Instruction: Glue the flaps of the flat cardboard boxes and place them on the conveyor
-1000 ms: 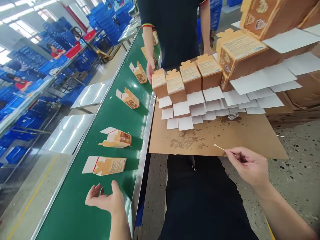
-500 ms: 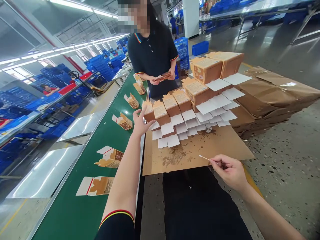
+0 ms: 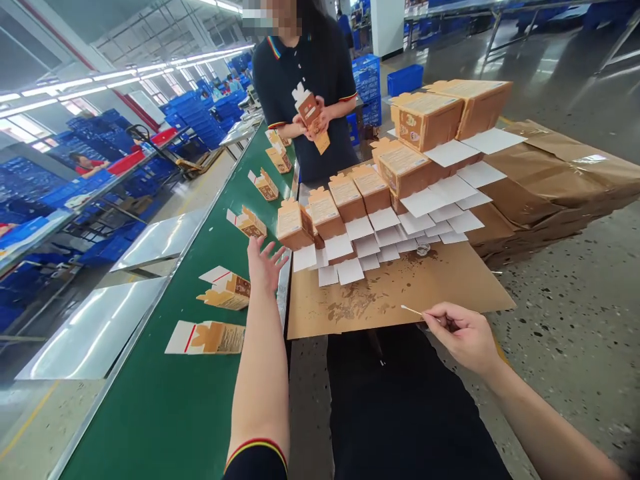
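My left hand [image 3: 265, 265] is empty, its fingers spread, over the near edge of the green belt [image 3: 145, 427]. Just beyond its fingertips stands an open brown carton [image 3: 251, 221] on the belt. To its right is the end carton [image 3: 295, 225] of a stacked group, with a white flap hanging out. My right hand [image 3: 463, 335] pinches a cotton swab [image 3: 413, 311], its white tip pointing left above the cardboard sheet [image 3: 440, 280]. A small clear container [image 3: 423, 249] sits on the sheet by the stack's white flaps.
More open cartons [image 3: 227, 291] lie along the belt. Across from me, a co-worker's hands [image 3: 314, 120] hold a brown carton [image 3: 310, 110]. A brown-wrapped pile [image 3: 565, 173] stands at the right, and a blue crate [image 3: 405, 79] is on the floor behind.
My left hand has drawn back from the end carton of the stack, down and left towards the belt. The co-worker's carton is raised and opened up. My right hand still holds the swab.
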A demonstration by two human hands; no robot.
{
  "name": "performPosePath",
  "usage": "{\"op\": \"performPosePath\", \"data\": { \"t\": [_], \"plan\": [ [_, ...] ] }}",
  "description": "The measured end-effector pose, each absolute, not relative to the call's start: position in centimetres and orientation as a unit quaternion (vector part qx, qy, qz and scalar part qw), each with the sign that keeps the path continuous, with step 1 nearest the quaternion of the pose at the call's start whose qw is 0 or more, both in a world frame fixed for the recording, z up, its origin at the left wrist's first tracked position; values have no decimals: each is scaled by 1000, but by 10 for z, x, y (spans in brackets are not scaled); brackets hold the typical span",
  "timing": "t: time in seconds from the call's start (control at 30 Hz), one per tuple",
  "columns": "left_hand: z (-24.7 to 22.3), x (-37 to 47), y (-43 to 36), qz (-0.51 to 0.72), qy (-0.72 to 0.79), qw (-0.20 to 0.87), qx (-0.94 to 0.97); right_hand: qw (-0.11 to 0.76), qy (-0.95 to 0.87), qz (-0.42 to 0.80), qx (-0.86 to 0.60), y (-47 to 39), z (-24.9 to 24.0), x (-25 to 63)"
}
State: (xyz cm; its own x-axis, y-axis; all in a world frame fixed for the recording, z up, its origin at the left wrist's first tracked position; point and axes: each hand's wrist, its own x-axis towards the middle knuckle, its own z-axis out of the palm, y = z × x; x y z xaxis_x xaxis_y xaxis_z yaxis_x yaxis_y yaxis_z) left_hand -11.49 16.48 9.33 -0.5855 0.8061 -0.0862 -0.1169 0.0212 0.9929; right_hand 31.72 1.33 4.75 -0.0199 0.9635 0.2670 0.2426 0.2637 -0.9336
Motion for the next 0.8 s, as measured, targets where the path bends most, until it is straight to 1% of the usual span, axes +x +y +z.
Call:
{"op": "performPosePath", "data": {
  "t": [0.07, 0.1, 0.2, 0.27, 0.37, 0.47, 0.53, 0.6, 0.7, 0.8],
  "plan": [
    [109, -110, 184, 597, 625, 435, 252, 501, -620, 360, -484, 16, 50, 315],
    [116, -106, 193, 573, 633, 453, 255, 501, -621, 360, -483, 17, 51, 314],
    [133, -93, 212, 522, 656, 462, 290, 502, -622, 364, -477, 18, 55, 310],
    [140, -86, 218, 511, 665, 454, 300, 503, -623, 364, -476, 18, 57, 308],
    [151, -83, 214, 533, 660, 448, 281, 506, -623, 362, -474, 18, 58, 306],
    [155, -89, 185, 618, 589, 437, 283, 509, -623, 364, -469, 17, 57, 307],
    [147, -89, 147, 680, 509, 422, 316, 510, -624, 364, -467, 14, 56, 307],
    [125, -81, 102, 704, 461, 416, 344, 504, -631, 363, -465, 11, 53, 303],
    [77, -57, 43, 679, 505, 428, 319, 459, -676, 364, -448, 11, 44, 283],
    [33, -34, 13, 667, 560, 400, 287, 408, -739, 346, -410, 20, 28, 251]
  ]
}}
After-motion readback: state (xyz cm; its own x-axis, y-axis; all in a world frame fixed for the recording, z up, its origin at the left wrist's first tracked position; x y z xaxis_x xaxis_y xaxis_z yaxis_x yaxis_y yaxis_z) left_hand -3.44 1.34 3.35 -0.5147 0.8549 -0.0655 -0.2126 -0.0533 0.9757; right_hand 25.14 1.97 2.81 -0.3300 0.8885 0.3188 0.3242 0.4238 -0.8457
